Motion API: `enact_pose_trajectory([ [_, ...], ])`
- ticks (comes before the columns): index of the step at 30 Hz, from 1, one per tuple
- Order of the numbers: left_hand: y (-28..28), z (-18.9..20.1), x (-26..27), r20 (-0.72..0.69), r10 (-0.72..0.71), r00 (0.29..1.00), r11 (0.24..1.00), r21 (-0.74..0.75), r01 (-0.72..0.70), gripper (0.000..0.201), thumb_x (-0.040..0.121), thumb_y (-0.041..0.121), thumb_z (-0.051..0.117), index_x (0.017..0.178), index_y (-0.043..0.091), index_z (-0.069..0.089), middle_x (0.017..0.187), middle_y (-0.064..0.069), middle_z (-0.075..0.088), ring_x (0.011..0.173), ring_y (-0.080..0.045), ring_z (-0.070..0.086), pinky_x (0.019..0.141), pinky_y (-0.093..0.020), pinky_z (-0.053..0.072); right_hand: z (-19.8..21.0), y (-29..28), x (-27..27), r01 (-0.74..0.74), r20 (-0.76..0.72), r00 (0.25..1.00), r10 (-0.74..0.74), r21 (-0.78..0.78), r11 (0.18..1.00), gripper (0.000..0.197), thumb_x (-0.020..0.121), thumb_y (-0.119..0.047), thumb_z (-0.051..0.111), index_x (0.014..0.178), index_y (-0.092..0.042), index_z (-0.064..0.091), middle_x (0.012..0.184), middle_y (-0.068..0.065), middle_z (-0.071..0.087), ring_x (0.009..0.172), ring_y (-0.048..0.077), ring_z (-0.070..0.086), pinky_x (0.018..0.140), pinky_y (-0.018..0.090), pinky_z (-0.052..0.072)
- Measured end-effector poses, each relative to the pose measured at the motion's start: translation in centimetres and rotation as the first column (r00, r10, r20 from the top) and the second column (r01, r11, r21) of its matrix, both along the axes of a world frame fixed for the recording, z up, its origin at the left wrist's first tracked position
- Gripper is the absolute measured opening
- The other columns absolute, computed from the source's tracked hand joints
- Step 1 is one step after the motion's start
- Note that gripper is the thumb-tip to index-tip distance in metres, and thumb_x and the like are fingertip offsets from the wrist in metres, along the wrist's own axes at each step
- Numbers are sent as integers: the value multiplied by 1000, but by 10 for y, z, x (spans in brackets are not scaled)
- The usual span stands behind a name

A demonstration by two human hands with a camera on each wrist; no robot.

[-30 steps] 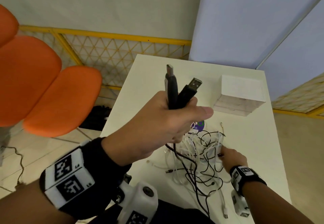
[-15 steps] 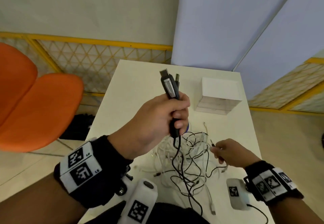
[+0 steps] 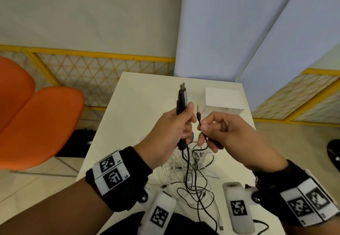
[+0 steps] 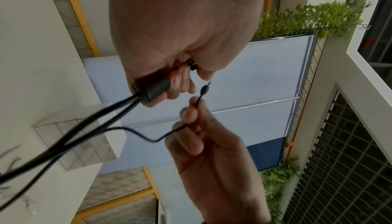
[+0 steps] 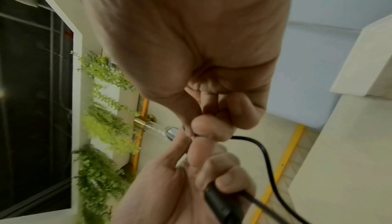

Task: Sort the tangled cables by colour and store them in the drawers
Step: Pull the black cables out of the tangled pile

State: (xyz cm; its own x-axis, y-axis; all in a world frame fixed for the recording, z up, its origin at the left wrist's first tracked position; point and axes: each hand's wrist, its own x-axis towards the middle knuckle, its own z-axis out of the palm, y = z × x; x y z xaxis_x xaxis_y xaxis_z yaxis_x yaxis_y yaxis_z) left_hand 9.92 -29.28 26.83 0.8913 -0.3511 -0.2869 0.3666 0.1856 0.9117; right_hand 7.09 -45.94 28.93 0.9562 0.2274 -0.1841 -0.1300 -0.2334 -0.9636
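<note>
My left hand is raised over the table and grips two black USB plugs upright; their thick black cables hang down to the tangle. Beside it, my right hand pinches a thin black cable just below its audio jack plug, seen also as the jack plug in the left wrist view. The thin black cable curves away from the right hand's fingers. A tangle of black and white cables lies on the white table. The white drawer unit stands at the far right, drawers closed.
Orange chairs stand left of the table, with a black bag on the floor. A yellow lattice fence and pale blue panels stand behind. A white cable end lies near the front edge.
My right hand has risen from the tangle with the thin black jack cable and come up beside my left hand. The left hand keeps the USB plugs held up.
</note>
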Motion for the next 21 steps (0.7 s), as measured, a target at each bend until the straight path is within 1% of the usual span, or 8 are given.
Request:
enact_pose_trajectory([
  [3,-3,6,-6,34,-29,999,1000,-8,29,42,101,49,48,78,14,52,51,3,40,51,-16,39,71,-35,37,10,14,0,42,49,998,-43,37,998,12,98,-7,55,89,1,55,72,18,71,44,13,49,47,16,38],
  [5,-2,8,-8,66,-50,997,999,-10,51,46,97,55,50,76,15,53,51,2,42,57,-23,42,76,-41,36,13,19,-1,79,66,994,-82,43,996,13,98,-8,56,89,2,53,71,20,71,44,15,48,46,17,38],
  [7,-2,7,-9,101,-51,994,998,25,49,47,95,52,59,64,18,52,54,-2,40,63,-28,46,78,-45,36,15,23,-2,117,71,990,-119,44,992,12,97,-6,57,89,1,51,70,18,71,44,17,48,45,17,37],
  [9,-1,6,-9,106,-42,993,997,76,34,45,93,46,63,61,16,49,56,-5,38,65,-31,49,76,-45,38,15,26,-4,132,81,988,-132,16,991,12,96,-3,57,91,2,48,70,16,72,44,18,50,44,18,38],
  [13,3,10,-8,56,3,998,989,146,-12,48,102,40,54,63,12,52,51,-6,46,58,-26,46,71,-38,41,13,30,-8,117,83,990,-114,-33,993,23,92,-11,66,93,-7,43,70,14,72,46,21,53,43,23,37],
  [16,9,17,-4,57,90,994,981,168,-98,45,102,41,52,68,12,48,51,3,46,50,-16,44,62,-30,40,9,24,-9,70,99,993,-61,-92,993,16,93,-16,67,94,-9,52,65,8,71,44,18,50,44,22,38],
  [18,15,23,1,38,146,989,986,81,-148,42,102,40,53,70,15,44,55,4,43,53,-14,42,60,-29,38,-1,14,-9,-10,135,990,33,-168,986,13,95,-21,63,87,-11,64,62,4,67,47,14,48,48,24,38],
  [21,23,31,6,59,152,987,988,19,-153,41,103,42,51,70,17,45,58,2,46,61,-17,48,72,-36,46,-27,-7,-7,-91,126,983,136,-311,946,23,96,-29,60,80,-19,72,60,-5,59,56,11,46,56,25,36],
])
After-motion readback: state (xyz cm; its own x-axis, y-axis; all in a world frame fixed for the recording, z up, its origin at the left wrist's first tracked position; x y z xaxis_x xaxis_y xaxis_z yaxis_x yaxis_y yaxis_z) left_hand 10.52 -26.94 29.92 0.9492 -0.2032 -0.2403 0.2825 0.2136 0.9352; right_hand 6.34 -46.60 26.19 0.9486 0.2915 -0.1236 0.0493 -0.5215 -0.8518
